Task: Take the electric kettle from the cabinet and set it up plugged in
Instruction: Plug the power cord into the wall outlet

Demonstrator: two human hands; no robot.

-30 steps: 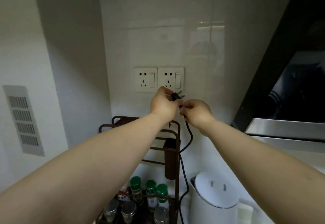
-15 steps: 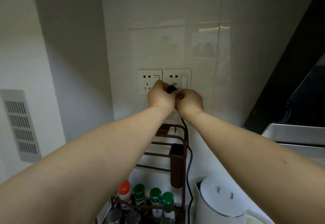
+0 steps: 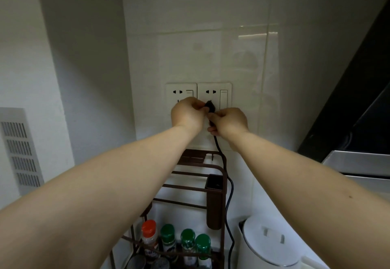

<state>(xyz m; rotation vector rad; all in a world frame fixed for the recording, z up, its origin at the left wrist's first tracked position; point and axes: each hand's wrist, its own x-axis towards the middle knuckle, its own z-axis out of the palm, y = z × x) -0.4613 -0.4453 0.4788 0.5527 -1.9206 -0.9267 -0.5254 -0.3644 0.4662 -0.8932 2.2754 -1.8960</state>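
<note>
Left hand (image 3: pixel 186 113) pinching black plug (image 3: pixel 210 106) at right wall socket (image 3: pixel 214 95). Right hand (image 3: pixel 231 122) fingers curled around cord (image 3: pixel 229 195). White kettle (image 3: pixel 272 245) near right.

Kitchen corner with a rack of spice jars

A brown metal rack (image 3: pixel 198 181) holds one red-capped jar (image 3: pixel 149 235) and three green-capped jars (image 3: pixel 187 241); a slatted white vent (image 3: pixel 20 150) sits on the left wall, a dark range hood (image 3: pixel 363 108) at right.

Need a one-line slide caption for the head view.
Both hands, left and right, hold the black plug at the right wall socket, white kettle below.
</note>
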